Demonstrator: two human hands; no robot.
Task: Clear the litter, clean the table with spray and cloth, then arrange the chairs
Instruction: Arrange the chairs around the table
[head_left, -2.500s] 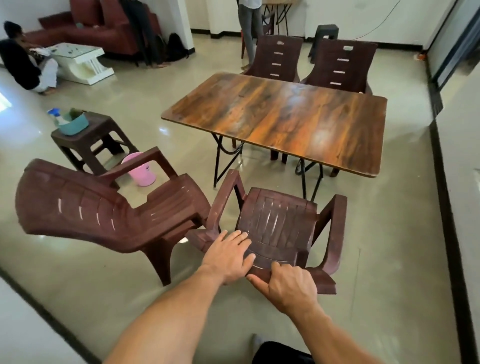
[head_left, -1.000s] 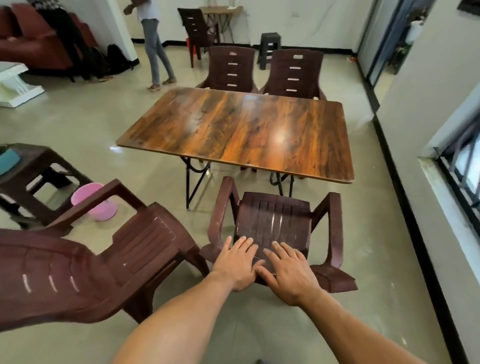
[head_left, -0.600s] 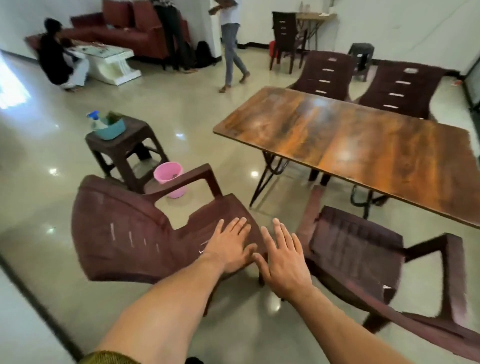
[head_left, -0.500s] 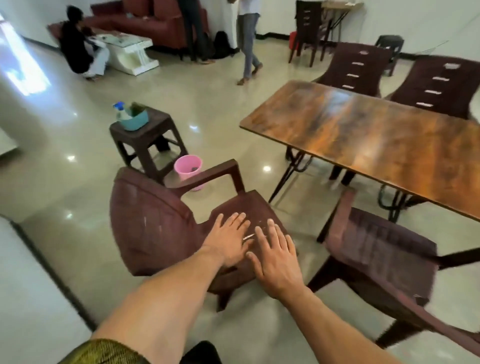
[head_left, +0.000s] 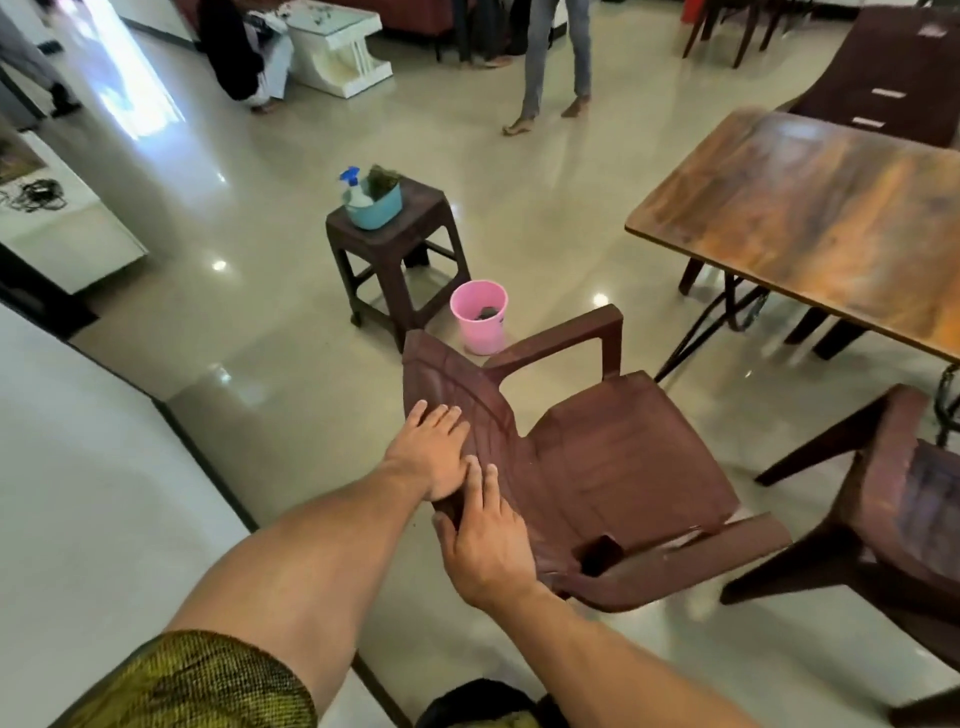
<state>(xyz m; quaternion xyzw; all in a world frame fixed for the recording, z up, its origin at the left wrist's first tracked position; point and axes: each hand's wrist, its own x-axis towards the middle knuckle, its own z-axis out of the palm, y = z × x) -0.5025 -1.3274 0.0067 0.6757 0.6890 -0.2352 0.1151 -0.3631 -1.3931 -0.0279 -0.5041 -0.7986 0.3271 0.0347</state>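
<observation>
We have both hands on the backrest top of the near chair (head_left: 613, 467), off the table's (head_left: 810, 218) near-left corner. Left hand (head_left: 434, 449) lies flat, fingers together; right hand (head_left: 485, 545) wraps the rim. Advice: swing seat toward table edge, push level, avoid neighbouring chair (head_left: 893, 519)

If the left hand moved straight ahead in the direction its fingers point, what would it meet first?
The left hand lies on the chair back, fingers pointing up and away. Sliding on past its top edge, it would probably meet the pink bucket first; depth is unclear.
</observation>
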